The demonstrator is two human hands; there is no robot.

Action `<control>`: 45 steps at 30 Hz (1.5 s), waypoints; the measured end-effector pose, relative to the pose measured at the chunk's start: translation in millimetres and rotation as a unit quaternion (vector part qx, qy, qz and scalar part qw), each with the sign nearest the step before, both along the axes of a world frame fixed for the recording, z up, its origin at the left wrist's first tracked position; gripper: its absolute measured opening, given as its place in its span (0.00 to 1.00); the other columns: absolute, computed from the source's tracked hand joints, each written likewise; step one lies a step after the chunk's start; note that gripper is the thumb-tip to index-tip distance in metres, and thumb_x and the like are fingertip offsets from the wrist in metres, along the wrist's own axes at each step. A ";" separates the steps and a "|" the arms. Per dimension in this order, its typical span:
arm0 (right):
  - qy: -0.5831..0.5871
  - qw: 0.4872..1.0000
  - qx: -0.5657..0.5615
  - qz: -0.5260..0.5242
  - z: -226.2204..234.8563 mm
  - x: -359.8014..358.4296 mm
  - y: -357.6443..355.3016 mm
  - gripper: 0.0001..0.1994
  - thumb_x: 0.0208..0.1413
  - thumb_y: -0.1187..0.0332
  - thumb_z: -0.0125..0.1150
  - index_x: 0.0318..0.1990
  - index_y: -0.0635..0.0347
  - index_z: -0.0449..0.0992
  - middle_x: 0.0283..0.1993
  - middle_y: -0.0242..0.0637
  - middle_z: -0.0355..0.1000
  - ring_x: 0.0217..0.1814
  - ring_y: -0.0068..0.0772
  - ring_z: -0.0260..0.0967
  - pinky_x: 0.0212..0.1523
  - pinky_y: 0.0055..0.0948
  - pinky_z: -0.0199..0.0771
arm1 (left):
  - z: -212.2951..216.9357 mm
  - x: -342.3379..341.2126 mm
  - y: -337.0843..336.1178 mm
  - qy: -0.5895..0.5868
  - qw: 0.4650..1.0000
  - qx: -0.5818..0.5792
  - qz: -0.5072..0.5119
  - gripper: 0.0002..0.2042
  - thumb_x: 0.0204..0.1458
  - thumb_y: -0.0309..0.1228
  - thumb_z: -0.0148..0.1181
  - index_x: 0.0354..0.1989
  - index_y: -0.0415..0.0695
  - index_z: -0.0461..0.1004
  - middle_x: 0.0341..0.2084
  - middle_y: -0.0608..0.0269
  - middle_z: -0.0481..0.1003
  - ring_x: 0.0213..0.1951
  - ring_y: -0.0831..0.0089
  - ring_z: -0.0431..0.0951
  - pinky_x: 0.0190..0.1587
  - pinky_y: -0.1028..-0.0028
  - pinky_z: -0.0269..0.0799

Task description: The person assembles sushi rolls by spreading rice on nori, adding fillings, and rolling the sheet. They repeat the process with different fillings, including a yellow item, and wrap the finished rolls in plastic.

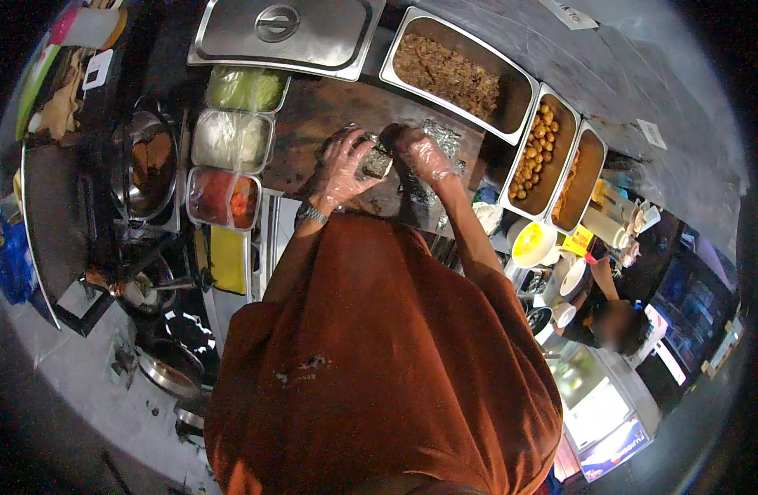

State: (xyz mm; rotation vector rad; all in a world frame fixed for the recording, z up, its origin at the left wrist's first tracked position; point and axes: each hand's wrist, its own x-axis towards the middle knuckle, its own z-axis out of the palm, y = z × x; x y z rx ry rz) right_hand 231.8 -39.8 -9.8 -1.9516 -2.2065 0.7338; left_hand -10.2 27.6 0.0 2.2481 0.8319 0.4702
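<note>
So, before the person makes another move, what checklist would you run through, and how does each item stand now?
1. Clear plastic gloves worn: ok; on both the left hand and the right hand.
2. Dark, speckled, blocky piece in contact: ok; the left hand touches it.
3. Right hand's grip: cannot tell; shadow hides what is under it.
4. Crinkled, silvery wrap smooth: not ok; it looks rumpled beside the right hand.
5. Rectangular steel pan of brown shredded food uncovered: ok; its contents show.

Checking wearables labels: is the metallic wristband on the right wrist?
No, the metallic wristband is at the wrist of the left hand.
</note>
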 end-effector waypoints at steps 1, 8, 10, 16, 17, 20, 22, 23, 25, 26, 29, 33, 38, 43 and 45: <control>-0.023 1.000 -0.015 -0.001 0.9 -1.7 1.5 0.12 0.54 0.75 0.55 0.44 0.60 0.82 0.44 0.50 0.80 0.48 0.57 0.78 0.52 0.47 0.79 | -0.8 -0.9 -0.6 0.005 1.000 -0.001 -0.002 0.39 0.37 0.50 0.78 0.61 0.52 0.71 0.67 0.57 0.61 0.66 0.50 0.63 0.66 0.47 0.60; 0.222 0.946 0.044 -0.231 42.0 7.5 9.4 0.12 0.52 0.75 0.63 0.44 0.65 0.82 0.46 0.50 0.81 0.44 0.44 0.80 0.47 0.33 0.80 | 8.8 -3.6 3.5 0.034 0.999 -0.028 -0.011 0.38 0.39 0.46 0.79 0.60 0.50 0.71 0.67 0.54 0.61 0.66 0.47 0.64 0.67 0.50 0.62; 0.380 0.860 -0.014 -0.341 28.8 7.4 2.6 0.12 0.54 0.72 0.66 0.46 0.65 0.82 0.48 0.47 0.81 0.44 0.39 0.81 0.48 0.31 0.79 | 2.2 -3.6 -0.8 -0.053 0.996 -0.070 0.005 0.37 0.39 0.42 0.79 0.61 0.49 0.71 0.66 0.53 0.61 0.65 0.46 0.64 0.67 0.51 0.64; 0.243 0.961 0.007 -0.129 23.6 -24.2 44.9 0.11 0.56 0.71 0.65 0.46 0.51 0.86 0.35 0.50 0.81 0.34 0.45 0.81 0.40 0.39 0.81 | -14.0 -16.1 -13.0 -0.115 0.989 -0.081 0.040 0.33 0.43 0.37 0.78 0.60 0.48 0.71 0.65 0.51 0.62 0.66 0.46 0.65 0.65 0.55 0.67; 0.217 0.973 0.018 -0.079 20.5 -27.5 53.8 0.11 0.55 0.71 0.65 0.45 0.51 0.86 0.36 0.51 0.81 0.34 0.47 0.81 0.40 0.40 0.81 | -16.5 -18.1 -13.8 -0.110 0.989 -0.083 0.045 0.33 0.43 0.37 0.78 0.60 0.48 0.71 0.65 0.51 0.62 0.65 0.46 0.65 0.65 0.55 0.67; 0.149 0.988 0.023 0.039 12.2 -32.3 72.2 0.08 0.54 0.68 0.64 0.39 0.56 0.85 0.35 0.53 0.80 0.35 0.53 0.80 0.40 0.46 0.80 | -22.9 -19.4 -12.3 -0.125 0.989 -0.069 0.041 0.33 0.43 0.36 0.78 0.59 0.48 0.71 0.64 0.50 0.62 0.64 0.46 0.66 0.64 0.55 0.68; 0.084 0.991 -0.005 0.102 4.0 -31.6 79.9 0.08 0.53 0.66 0.64 0.36 0.60 0.85 0.33 0.54 0.79 0.35 0.55 0.79 0.39 0.46 0.80 | -27.3 -20.3 -12.8 -0.131 0.989 -0.057 0.040 0.34 0.43 0.36 0.79 0.60 0.48 0.71 0.64 0.50 0.63 0.64 0.46 0.67 0.64 0.55 0.69; 0.041 0.992 -0.024 0.121 0.5 -31.9 80.7 0.09 0.53 0.65 0.64 0.34 0.60 0.84 0.32 0.54 0.79 0.34 0.55 0.79 0.39 0.46 0.80 | -29.2 -21.6 -13.5 -0.126 0.990 -0.055 0.041 0.35 0.42 0.36 0.80 0.60 0.49 0.71 0.64 0.50 0.63 0.64 0.47 0.68 0.63 0.55 0.70; -0.043 0.984 -0.061 0.165 19.5 -40.1 89.9 0.11 0.53 0.63 0.64 0.31 0.62 0.84 0.31 0.55 0.79 0.34 0.56 0.79 0.38 0.46 0.80 | -33.6 -23.3 -15.5 -0.127 0.989 -0.057 0.049 0.36 0.41 0.36 0.80 0.60 0.50 0.70 0.64 0.50 0.64 0.63 0.47 0.69 0.63 0.55 0.71; 0.000 0.990 -0.045 0.135 13.9 -39.3 92.3 0.10 0.52 0.64 0.65 0.31 0.62 0.84 0.32 0.55 0.79 0.34 0.55 0.79 0.37 0.45 0.80 | -36.2 -23.9 -15.9 -0.133 0.988 -0.059 0.053 0.35 0.41 0.36 0.81 0.60 0.50 0.70 0.64 0.50 0.64 0.63 0.48 0.69 0.63 0.56 0.71; 0.098 0.995 -0.025 0.010 -23.5 -21.9 96.1 0.07 0.49 0.67 0.69 0.31 0.61 0.84 0.32 0.54 0.80 0.34 0.54 0.80 0.37 0.44 0.80 | -34.6 -19.9 -14.2 -0.141 0.987 -0.065 0.044 0.36 0.40 0.36 0.81 0.60 0.50 0.71 0.64 0.50 0.64 0.63 0.48 0.69 0.62 0.56 0.72; 0.055 0.997 -0.016 -0.049 -46.2 -12.8 95.4 0.10 0.49 0.64 0.73 0.31 0.60 0.82 0.30 0.45 0.79 0.31 0.43 0.77 0.34 0.38 0.77 | -35.5 -16.9 -12.6 -0.162 0.983 -0.067 0.044 0.35 0.40 0.35 0.81 0.60 0.50 0.71 0.64 0.51 0.64 0.62 0.48 0.70 0.62 0.56 0.72; 0.215 0.964 -0.048 -0.152 -8.9 -17.7 90.3 0.20 0.42 0.55 0.81 0.31 0.61 0.80 0.30 0.41 0.78 0.31 0.36 0.77 0.34 0.33 0.75 | -40.8 -19.8 -15.0 -0.159 0.984 -0.070 0.049 0.35 0.40 0.35 0.81 0.59 0.50 0.71 0.64 0.50 0.64 0.64 0.48 0.68 0.63 0.55 0.69; 0.197 0.976 0.008 -0.095 9.5 -27.5 86.4 0.25 0.38 0.53 0.83 0.32 0.62 0.76 0.32 0.46 0.77 0.34 0.47 0.77 0.38 0.39 0.76 | -40.0 -18.4 -15.8 -0.160 0.983 -0.078 0.051 0.36 0.39 0.35 0.81 0.60 0.50 0.70 0.64 0.51 0.63 0.65 0.47 0.66 0.65 0.54 0.67; 0.110 0.991 0.004 -0.075 4.5 -32.6 86.6 0.25 0.39 0.54 0.82 0.33 0.62 0.75 0.33 0.49 0.76 0.35 0.52 0.75 0.39 0.40 0.76 | -36.1 -19.2 -15.5 -0.144 0.985 -0.076 0.048 0.36 0.39 0.35 0.81 0.60 0.50 0.70 0.65 0.51 0.63 0.65 0.47 0.66 0.65 0.54 0.68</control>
